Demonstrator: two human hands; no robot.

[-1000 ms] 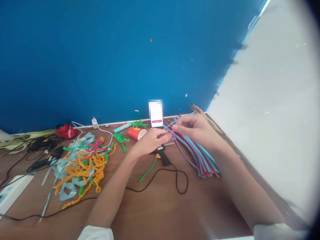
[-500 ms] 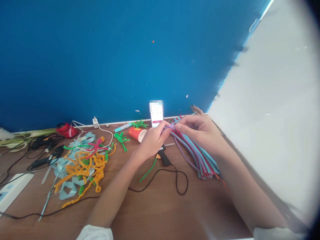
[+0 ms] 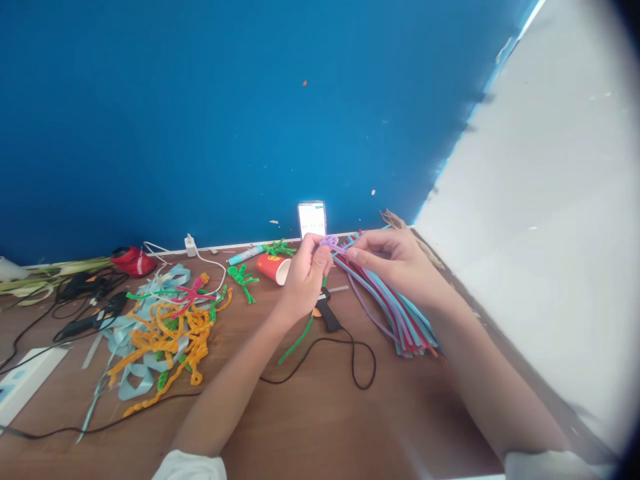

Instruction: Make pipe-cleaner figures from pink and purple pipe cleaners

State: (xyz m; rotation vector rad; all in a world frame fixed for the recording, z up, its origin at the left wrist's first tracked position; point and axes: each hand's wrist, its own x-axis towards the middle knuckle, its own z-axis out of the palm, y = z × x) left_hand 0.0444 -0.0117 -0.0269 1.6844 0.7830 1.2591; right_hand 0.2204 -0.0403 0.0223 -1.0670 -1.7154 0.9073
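Between my hands is a purple pipe cleaner point(image 3: 330, 241) with a small coil at its left end. My left hand point(image 3: 306, 277) pinches the coiled end between thumb and fingers. Thumb and forefinger of my right hand point(image 3: 395, 260) are closed on the same pipe cleaner, a little to the right. Below and behind the right hand lies a bundle of blue, purple and red pipe cleaners point(image 3: 400, 327). A black glue gun point(image 3: 327, 315) lies under the left hand, partly hidden by it, with a green pipe cleaner point(image 3: 297, 340) beside it.
A lit phone point(image 3: 313, 219) leans on the blue wall. Left of my hands are a red paper cup point(image 3: 273, 269), twisted green figures point(image 3: 243, 280), and a heap of orange pipe cleaners point(image 3: 185, 327) with light-blue ribbon point(image 3: 137, 380). A white power strip point(image 3: 30, 380) and cables lie further left.
My left hand has turned and shifted slightly left, and the purple coil now shows above its thumb. My right hand keeps its pinch almost in place.
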